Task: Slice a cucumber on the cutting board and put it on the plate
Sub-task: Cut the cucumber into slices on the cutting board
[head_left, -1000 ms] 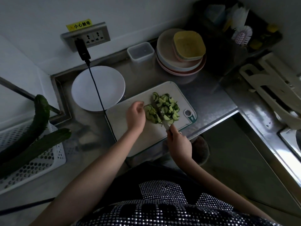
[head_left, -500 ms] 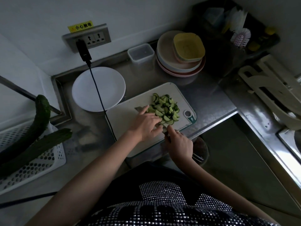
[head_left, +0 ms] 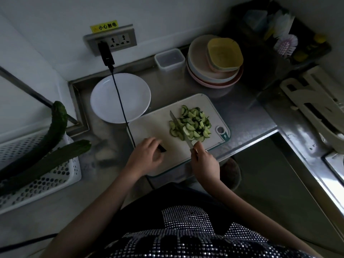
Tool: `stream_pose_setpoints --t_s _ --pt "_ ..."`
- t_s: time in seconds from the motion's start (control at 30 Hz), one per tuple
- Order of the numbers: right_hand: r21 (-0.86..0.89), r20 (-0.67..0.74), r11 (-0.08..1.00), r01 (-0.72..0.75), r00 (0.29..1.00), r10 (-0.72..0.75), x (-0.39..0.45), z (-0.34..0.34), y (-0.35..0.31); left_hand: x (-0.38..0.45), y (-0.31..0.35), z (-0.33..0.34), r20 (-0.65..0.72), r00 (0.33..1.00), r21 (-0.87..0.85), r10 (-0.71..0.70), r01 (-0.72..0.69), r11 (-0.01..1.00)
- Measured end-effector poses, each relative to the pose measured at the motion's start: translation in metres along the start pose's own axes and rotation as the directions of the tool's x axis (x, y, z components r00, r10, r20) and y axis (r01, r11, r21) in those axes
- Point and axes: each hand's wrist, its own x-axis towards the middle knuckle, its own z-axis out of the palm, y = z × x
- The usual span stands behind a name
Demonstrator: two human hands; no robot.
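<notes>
Left hand hangs over the near left part of the cutting board. Its fingers are curled and the tips pinch a small dark stub; on my feed I cannot make out more of that piece.

At the left edge I see one white plastic basket, its walls and floor punched with round holes. It holds two whole cucumbers, long, dark and bumpy-skinned, both sticking out past its rim. Next is one round white plate, smooth and bare, just beside the board's far left corner. One black cable runs from a plug in the wall socket down across the plate.

The board is a pale rounded rectangle with a hanging hole at its right end, and it lies on the steel counter. Its right half carries one loose heap of cucumber slices, mostly half-moons with pale flesh and dark rind, too many for me to count. One knife lies with its blade across the heap's left side, point away. The right hand is wrapped round the handle at the board's near edge.

Behind the board stands one clear lidded tub, its contents unreadable. Right of it is one stack of round plates, pink below and cream above, with yellow squarish bowls nested on top; I cannot count the layers. At far right, one pink-bristled brush stands in a dark rack.
</notes>
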Motion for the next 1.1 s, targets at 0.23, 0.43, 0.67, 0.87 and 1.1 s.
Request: stream_pose_setpoints --t_s 0.23,0.43,0.67,0.87,1.1 --pt "-0.007 0.068 0.999 0.045 0.997 -0.045 -0.005 0.003 -0.006 0.010 0.002 0.002 0.118 0.990 -0.110 -0.081 0.094 0.989" --pt "0.018 0.207 0.993 0.114 0.972 -0.115 -0.008 0.011 -0.019 -0.007 -0.001 -0.003 -0.018 1.000 0.064 0.015 -0.014 0.998" --pt "-0.029 0.318 0.988 0.152 0.938 -0.135 -0.010 0.013 -0.027 -0.019 -0.009 0.010 0.174 0.959 0.305 0.225 -0.270 0.913" --pt "-0.092 0.319 0.969 0.230 0.929 -0.190 -0.010 0.018 -0.025 -0.016 -0.009 0.009 0.183 0.964 0.289 0.192 -0.240 0.927" --pt "-0.114 0.311 0.956 0.269 0.924 -0.223 -0.010 0.019 -0.021 -0.013 -0.007 0.011 0.142 0.970 0.277 0.196 -0.229 0.933"
